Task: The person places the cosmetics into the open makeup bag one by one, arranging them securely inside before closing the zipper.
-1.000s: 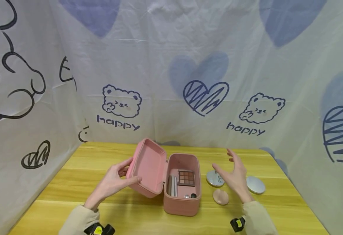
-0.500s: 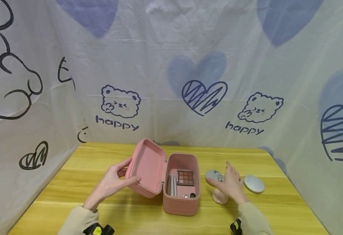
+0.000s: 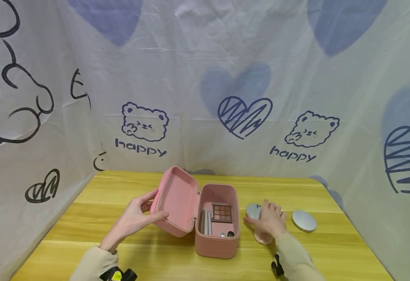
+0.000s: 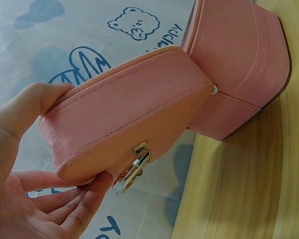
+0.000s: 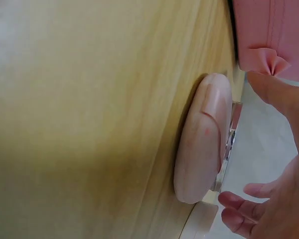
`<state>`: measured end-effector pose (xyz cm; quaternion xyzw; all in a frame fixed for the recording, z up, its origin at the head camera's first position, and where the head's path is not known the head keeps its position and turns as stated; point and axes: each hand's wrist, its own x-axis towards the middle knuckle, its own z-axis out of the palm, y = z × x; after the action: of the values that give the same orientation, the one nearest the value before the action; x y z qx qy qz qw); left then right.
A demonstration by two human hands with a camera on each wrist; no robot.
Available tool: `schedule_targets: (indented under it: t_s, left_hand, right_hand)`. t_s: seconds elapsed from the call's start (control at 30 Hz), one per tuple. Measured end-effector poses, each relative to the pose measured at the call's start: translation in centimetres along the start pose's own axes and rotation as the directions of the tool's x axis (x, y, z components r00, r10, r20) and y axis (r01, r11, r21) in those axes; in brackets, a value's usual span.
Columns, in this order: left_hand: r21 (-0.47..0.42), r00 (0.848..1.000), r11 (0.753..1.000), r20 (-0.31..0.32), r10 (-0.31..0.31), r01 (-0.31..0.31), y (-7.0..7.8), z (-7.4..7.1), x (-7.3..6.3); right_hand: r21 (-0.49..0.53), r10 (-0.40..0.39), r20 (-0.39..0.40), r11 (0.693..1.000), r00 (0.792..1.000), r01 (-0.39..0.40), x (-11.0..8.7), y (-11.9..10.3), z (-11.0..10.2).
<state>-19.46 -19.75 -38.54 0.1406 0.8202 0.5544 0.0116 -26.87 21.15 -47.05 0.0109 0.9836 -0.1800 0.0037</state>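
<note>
My left hand (image 3: 134, 216) grips the raised lid (image 3: 178, 199) of a pink makeup case (image 3: 215, 248), thumb on its rim and fingers underneath. Gold-coloured hardware (image 4: 134, 167) shows on the lid's outside in the left wrist view. To the right of the case, my right hand (image 3: 271, 220) reaches over a round silver compact (image 3: 252, 210) and covers part of it. In the right wrist view, thumb and fingers stand spread on either side of the compact, fingertips near its edge. A pinkish powder puff (image 5: 202, 144) lies just in front, partly hidden by the hand.
Inside the case are an eyeshadow palette (image 3: 221, 213), slim silver tubes (image 3: 210, 223) and small items with round ends (image 3: 230, 233). Another round silver disc (image 3: 304, 221) lies right of my right hand. A printed cloth (image 3: 191, 78) hangs behind the wooden table (image 3: 148, 257).
My right hand has come down and slightly left over the silver compact, covering part of it and of the puff. The left hand and lid have stayed in place.
</note>
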Motion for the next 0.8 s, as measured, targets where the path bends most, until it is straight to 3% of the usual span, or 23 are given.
schedule_targets:
  t_s: [0.8]
  left_hand:
    - [0.002,1.0,1.0,0.002,0.003,-0.003,0.07,-0.23,0.0]
  right_hand:
    - [-0.1,0.018,0.092,0.995,0.996,-0.009,1.08,-0.27,0.04]
